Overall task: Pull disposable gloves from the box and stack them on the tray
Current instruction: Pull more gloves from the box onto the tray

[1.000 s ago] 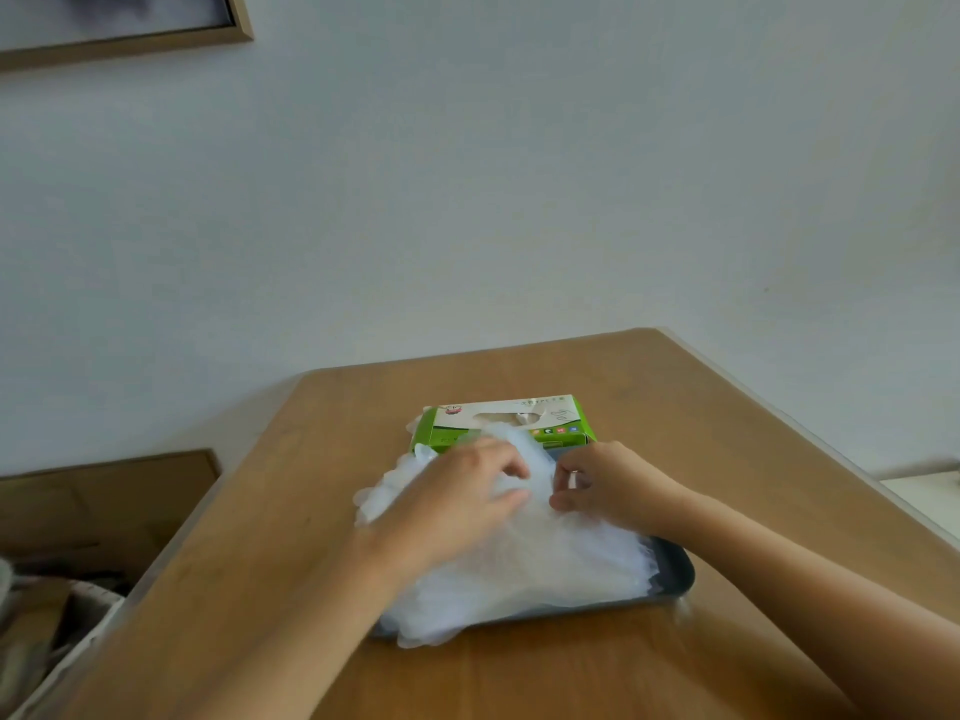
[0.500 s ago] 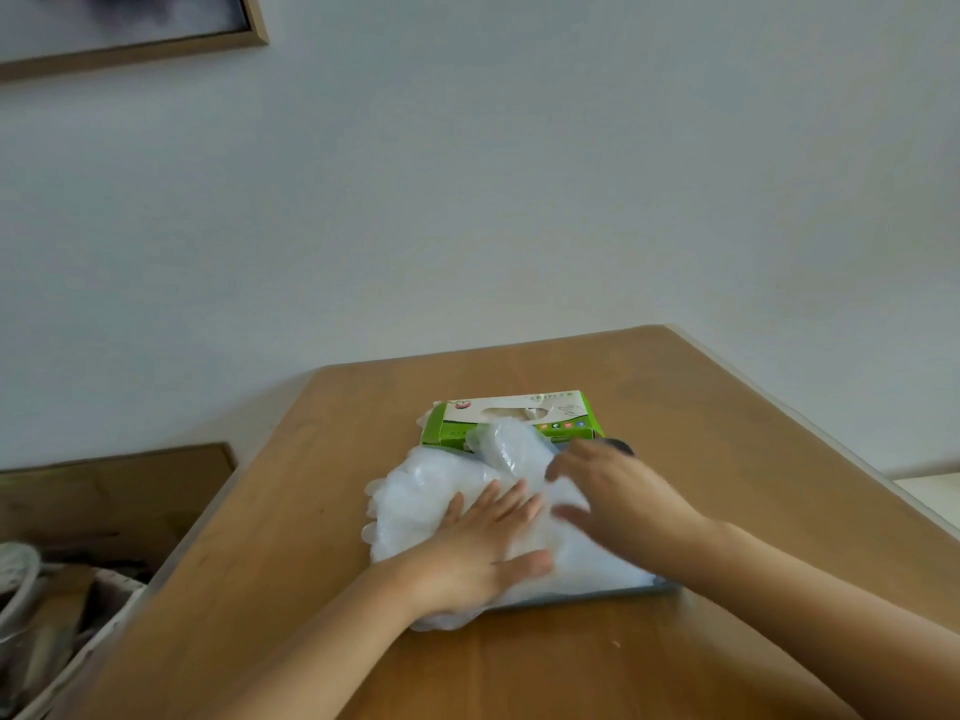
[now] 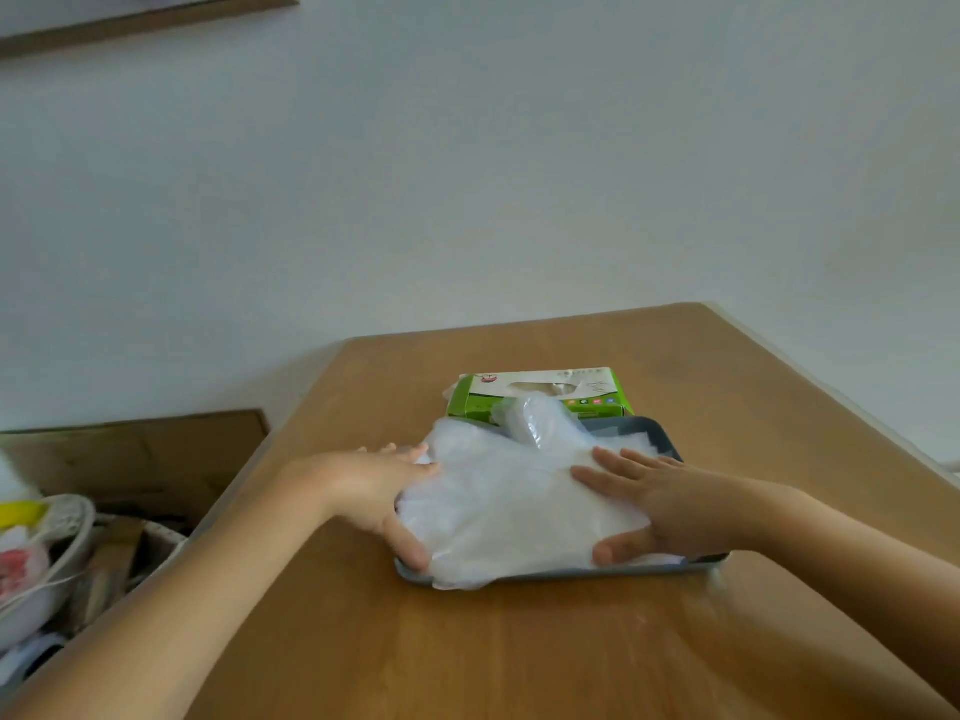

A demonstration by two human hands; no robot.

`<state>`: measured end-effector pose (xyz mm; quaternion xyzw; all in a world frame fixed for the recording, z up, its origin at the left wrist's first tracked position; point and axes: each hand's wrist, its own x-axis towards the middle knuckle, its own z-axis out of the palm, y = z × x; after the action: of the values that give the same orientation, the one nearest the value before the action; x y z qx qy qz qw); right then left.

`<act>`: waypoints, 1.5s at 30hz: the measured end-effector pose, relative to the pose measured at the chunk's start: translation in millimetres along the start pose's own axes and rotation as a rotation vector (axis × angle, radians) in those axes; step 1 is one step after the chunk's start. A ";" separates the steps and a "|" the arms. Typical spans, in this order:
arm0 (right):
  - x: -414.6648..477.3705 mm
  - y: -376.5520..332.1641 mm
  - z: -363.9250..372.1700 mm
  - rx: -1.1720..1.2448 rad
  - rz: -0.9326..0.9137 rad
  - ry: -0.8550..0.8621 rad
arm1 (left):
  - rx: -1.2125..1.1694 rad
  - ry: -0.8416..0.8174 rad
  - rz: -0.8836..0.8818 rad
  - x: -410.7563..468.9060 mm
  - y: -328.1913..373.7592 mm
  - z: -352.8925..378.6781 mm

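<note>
Gloves (image 3: 514, 511): a heap of thin, clear plastic, lying on the tray (image 3: 661, 434) and spilling over its near-left rim; one crumpled glove (image 3: 535, 423) stands up at the far side, against the box. Tray: grey-blue, shallow, near the middle of the table (image 3: 467, 657). Box (image 3: 540, 394): green and white, slot on top, just behind the tray and touching its far rim. Left grip (image 3: 374, 491): spread wide, fingers fairly straight against the heap's left edge, thumb pressed on the near-left corner; it clasps nothing. Right grip (image 3: 670, 506): flat and spread, palm down on the right of the heap, fingers straight and pointing left, thumb along the near edge; it presses and does not clasp. Table: brown wood, a corner against a pale wall. Left of the table, lower down: a basket (image 3: 67, 527) with blurred contents. Upper left: the edge of a wooden frame (image 3: 145, 18).
</note>
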<state>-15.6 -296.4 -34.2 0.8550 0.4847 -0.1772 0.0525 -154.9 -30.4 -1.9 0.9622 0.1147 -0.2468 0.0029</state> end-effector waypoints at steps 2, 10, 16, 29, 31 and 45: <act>-1.2 -0.4 -3.1 -0.003 0.004 -0.004 | -0.123 0.079 0.036 0.0 2.1 -10.8; 7.2 4.5 -20.0 0.013 -0.020 -0.002 | -0.369 0.347 0.151 15.5 22.3 -29.3; 37.1 26.3 -52.8 0.222 -0.007 0.300 | -0.438 0.349 0.115 55.4 15.5 -38.4; 156.9 59.9 -65.9 0.272 -0.125 0.464 | -0.463 0.313 0.201 129.0 10.1 -25.9; 162.0 58.3 -62.7 0.244 -0.176 0.465 | -0.490 0.294 0.208 130.5 7.4 -26.3; 174.4 58.1 -50.3 0.460 -0.201 0.701 | -0.658 0.341 0.167 146.7 -1.8 -14.9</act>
<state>127.9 -172.4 -53.8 0.8013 0.5022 0.0164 -0.3246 -23.2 4.4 -58.6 0.9431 0.1080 -0.0321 0.3127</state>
